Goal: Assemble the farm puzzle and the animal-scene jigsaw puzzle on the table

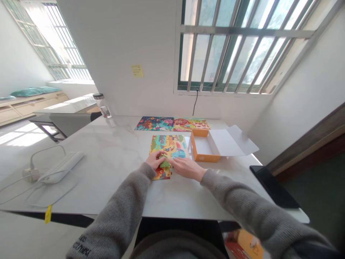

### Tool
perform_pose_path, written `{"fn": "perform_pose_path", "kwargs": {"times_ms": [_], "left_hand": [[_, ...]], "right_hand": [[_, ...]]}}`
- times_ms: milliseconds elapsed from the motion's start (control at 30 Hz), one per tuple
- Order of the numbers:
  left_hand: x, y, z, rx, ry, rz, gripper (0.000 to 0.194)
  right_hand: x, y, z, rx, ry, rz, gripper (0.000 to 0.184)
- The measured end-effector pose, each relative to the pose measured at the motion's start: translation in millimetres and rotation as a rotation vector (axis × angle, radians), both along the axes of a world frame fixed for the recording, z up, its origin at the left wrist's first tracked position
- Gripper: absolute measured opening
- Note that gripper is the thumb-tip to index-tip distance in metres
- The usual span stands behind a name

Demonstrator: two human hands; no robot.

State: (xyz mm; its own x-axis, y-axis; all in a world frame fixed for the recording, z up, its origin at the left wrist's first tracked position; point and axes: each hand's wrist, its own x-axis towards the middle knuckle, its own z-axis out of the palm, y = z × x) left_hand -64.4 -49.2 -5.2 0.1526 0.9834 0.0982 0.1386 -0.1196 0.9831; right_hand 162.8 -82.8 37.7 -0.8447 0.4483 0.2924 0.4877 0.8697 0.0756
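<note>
A colourful jigsaw puzzle (168, 144) with cartoon animals lies on the white table in front of me, its lower right part absent. My left hand (155, 159) rests at its lower left side, thumb and fingers curled about a green puzzle piece (165, 162). From the right, my right hand (185, 167) lies low over the puzzle's lower edge. Its fingers are stretched out together, their tips touching the pieces beside the green one. Below the hands, a yellow and red part of the puzzle (162, 173) juts towards me. Fingers cover some of the middle.
Two more illustrated sheets, one dark blue (155, 123) and one pinkish (191, 124), lie along the wall. An orange box (206, 157) stands open at right, its white lid (229, 142) folded out. A power strip (63, 167), bottle (102, 105) and black tablet-like slab (273, 187) are farther out.
</note>
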Motion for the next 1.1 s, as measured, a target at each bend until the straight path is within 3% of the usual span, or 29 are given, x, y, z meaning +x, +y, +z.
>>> {"fn": "perform_pose_path", "kwargs": {"times_ms": [133,200,267,367,467,600,767,900,967,1100], "left_hand": [[0.8,0.0,-1.8,-0.012,-0.009,-0.011,0.038],[3.0,-0.9,-1.8,0.0,-0.012,-0.002,0.037],[7.3,-2.6,-0.6,0.014,-0.028,0.01,0.036],[16.2,-6.5,2.6,0.01,-0.108,-0.026,0.038],[23.5,-12.8,6.3,-0.088,-0.24,-0.12,0.047],[27.2,-21.6,10.7,-0.223,-0.365,-0.205,0.056],[31.4,-23.8,11.3,-0.13,-0.434,-0.193,0.076],[31.2,-20.5,9.7,0.023,-0.274,-0.042,0.058],[29.1,-18.9,8.8,0.095,-0.154,0.036,0.044],[25.7,-15.5,3.1,0.175,0.055,0.083,0.027]], "right_hand": [[6.9,17.9,-13.1,-0.296,0.331,-0.185,0.011],[10.1,22.1,-11.7,-0.455,0.401,-0.208,0.013],[10.8,22.0,-6.5,-0.522,0.524,-0.188,0.018],[5.1,14.9,-1.2,-0.377,0.732,-0.171,0.031],[-3.3,5.7,-4.8,-0.272,0.677,-0.085,0.047],[-8.8,-3.3,-11.6,-0.339,0.621,-0.013,0.06],[-13.0,-8.9,-10.5,-0.351,0.705,-0.005,0.059],[0.4,0.2,-8.8,-0.305,0.765,-0.111,0.059],[13.7,6.6,-9.2,-0.338,0.761,-0.165,0.051],[33.3,8.8,-10.7,-0.313,0.696,-0.29,0.038]]}}
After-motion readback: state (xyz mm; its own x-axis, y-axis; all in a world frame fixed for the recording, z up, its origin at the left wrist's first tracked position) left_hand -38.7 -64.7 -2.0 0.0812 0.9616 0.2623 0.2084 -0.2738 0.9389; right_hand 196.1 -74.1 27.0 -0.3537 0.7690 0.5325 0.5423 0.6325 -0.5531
